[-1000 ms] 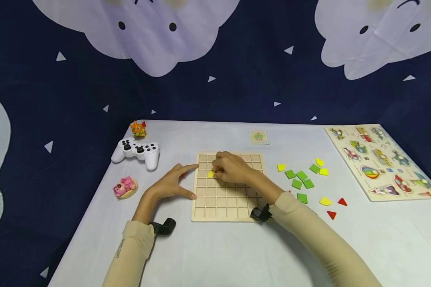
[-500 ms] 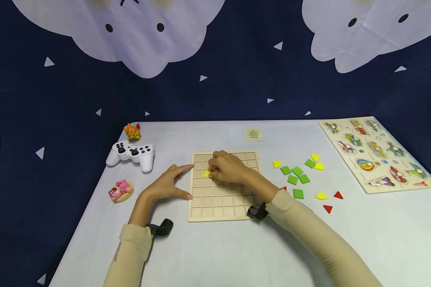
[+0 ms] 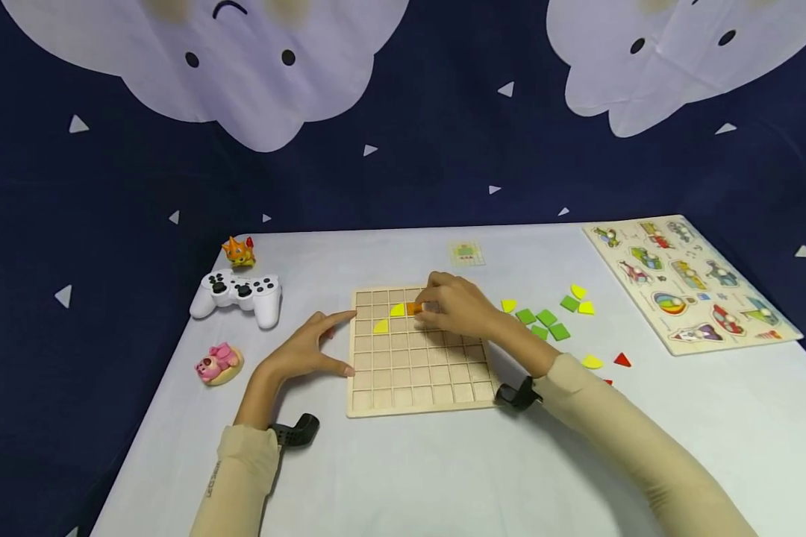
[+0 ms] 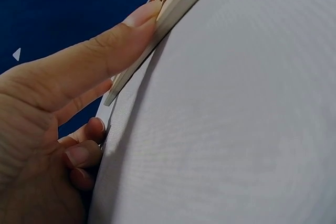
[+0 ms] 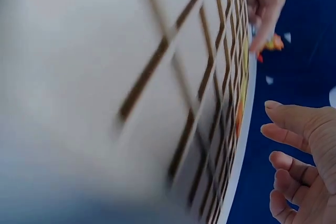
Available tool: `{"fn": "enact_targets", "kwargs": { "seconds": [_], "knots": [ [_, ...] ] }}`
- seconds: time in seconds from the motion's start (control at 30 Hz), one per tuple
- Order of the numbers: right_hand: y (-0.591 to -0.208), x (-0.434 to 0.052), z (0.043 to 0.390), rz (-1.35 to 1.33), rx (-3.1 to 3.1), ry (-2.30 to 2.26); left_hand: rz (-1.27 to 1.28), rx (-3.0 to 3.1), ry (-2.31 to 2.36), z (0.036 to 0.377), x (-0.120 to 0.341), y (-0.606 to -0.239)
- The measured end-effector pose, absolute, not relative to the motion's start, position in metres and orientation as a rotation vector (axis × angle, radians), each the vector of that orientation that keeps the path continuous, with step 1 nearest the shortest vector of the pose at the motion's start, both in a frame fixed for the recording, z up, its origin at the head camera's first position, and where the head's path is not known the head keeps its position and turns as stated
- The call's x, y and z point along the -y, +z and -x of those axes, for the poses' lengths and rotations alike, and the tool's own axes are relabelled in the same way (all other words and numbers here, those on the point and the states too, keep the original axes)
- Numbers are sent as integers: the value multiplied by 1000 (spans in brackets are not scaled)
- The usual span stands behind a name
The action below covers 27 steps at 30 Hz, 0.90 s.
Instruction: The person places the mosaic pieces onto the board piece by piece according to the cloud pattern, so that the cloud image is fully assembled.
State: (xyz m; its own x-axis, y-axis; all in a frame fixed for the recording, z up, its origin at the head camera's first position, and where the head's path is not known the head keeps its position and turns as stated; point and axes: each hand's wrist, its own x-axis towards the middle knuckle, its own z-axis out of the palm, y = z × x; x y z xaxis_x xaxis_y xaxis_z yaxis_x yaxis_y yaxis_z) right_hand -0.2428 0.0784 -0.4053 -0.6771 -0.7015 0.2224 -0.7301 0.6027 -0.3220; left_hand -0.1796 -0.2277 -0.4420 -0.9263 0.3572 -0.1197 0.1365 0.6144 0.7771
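A: Where is the right hand (image 3: 460, 307)?

B: Over the top rows of the square wooden grid board (image 3: 419, 384), fingers curled at the small orange tile (image 3: 414, 308). Whether this grip pinches the tile, I cannot tell.

A: And the tile?

B: In the second row, just beside a yellow quarter-circle piece (image 3: 397, 309).

A: The left hand (image 3: 305, 349)?

B: Its grip is spread, fingers straight, touching the board's left edge on the white tabletop (image 3: 443, 470).

Navy cloud backdrop (image 3: 403, 149), white table (image 3: 443, 477)
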Motion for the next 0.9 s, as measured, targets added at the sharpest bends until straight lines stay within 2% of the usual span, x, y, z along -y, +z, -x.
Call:
{"fn": "enact_targets", "kwargs": {
  "seconds": [0.57, 0.9],
  "knots": [
    [-398, -262, 278, -691, 2918, 417, -393, -2564, 1196, 182, 227, -442],
    [-402, -307, 279, -551, 3076, 384, -395, -2572, 1207, 181, 228, -444]
  ]
}}
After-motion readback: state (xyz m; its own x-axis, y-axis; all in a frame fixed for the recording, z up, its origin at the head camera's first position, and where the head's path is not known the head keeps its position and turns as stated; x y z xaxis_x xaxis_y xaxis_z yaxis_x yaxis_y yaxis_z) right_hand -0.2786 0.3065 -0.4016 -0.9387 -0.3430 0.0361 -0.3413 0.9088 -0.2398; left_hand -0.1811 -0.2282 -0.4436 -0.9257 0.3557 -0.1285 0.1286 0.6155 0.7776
